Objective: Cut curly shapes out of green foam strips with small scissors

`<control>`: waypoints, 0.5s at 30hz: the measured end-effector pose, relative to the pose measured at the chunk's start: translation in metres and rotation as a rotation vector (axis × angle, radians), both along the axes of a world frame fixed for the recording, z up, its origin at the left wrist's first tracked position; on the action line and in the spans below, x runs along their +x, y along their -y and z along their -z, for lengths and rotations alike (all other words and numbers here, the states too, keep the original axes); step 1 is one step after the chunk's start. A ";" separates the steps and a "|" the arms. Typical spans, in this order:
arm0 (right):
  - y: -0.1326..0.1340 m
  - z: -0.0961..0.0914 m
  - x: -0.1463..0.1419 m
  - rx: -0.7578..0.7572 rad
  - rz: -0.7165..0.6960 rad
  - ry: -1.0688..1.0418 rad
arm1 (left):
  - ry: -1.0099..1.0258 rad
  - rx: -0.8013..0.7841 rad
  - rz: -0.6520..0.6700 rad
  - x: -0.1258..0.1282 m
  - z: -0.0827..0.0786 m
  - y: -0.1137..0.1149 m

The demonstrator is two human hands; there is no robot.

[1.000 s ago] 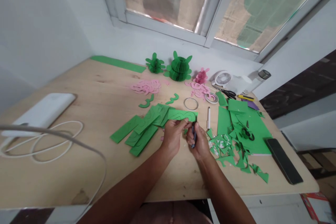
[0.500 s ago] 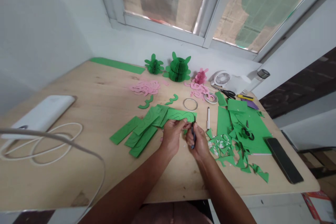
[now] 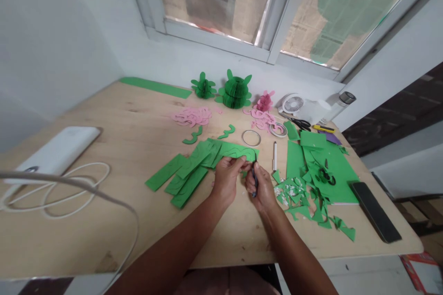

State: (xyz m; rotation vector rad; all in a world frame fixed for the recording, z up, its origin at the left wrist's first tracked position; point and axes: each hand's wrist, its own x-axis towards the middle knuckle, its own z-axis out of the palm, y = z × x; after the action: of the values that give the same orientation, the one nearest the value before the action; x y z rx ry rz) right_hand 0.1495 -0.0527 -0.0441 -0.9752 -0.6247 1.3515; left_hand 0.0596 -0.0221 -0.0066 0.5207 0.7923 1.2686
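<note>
My left hand (image 3: pixel 227 176) pinches the lower edge of a green paper strip (image 3: pixel 238 151) that has a wavy outline drawn on it. In my right hand (image 3: pixel 260 183) is a pair of dark-handled scissors (image 3: pixel 255 179), its blades at the strip's right end. How far the blades are apart is too small to tell. Left of my hands, several green strips (image 3: pixel 187 186) with drawn curves lie overlapping. Beyond the held strip are two cut wavy green pieces, one on the left (image 3: pixel 193 135) and one nearer the middle (image 3: pixel 227 131).
Green scraps (image 3: pixel 297 193), small scissors (image 3: pixel 326 176) and a black phone (image 3: pixel 374 212) lie at right. A white pen (image 3: pixel 274 156) and tape roll (image 3: pixel 277 129) lie beyond. Pink cutouts (image 3: pixel 192 116) and green paper figures (image 3: pixel 236 93) stand further back. A cable (image 3: pixel 114 205) crosses the left.
The scissors and the held strip have shifted only very slightly at the strip's right end. Both hands keep their grips, and the rest of the table looks the same.
</note>
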 end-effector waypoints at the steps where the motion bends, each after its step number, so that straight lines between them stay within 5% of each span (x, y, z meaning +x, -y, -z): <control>1: 0.000 0.000 0.000 -0.001 0.004 0.002 | -0.002 -0.003 -0.002 0.000 0.000 0.000; 15: 0.001 0.003 -0.002 -0.019 0.008 0.031 | -0.036 -0.027 -0.050 0.000 0.007 -0.003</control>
State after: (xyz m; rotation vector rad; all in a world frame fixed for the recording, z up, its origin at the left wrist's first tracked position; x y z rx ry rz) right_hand 0.1479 -0.0537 -0.0468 -1.0141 -0.6314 1.3395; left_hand 0.0597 -0.0195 -0.0132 0.5059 0.8565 1.2963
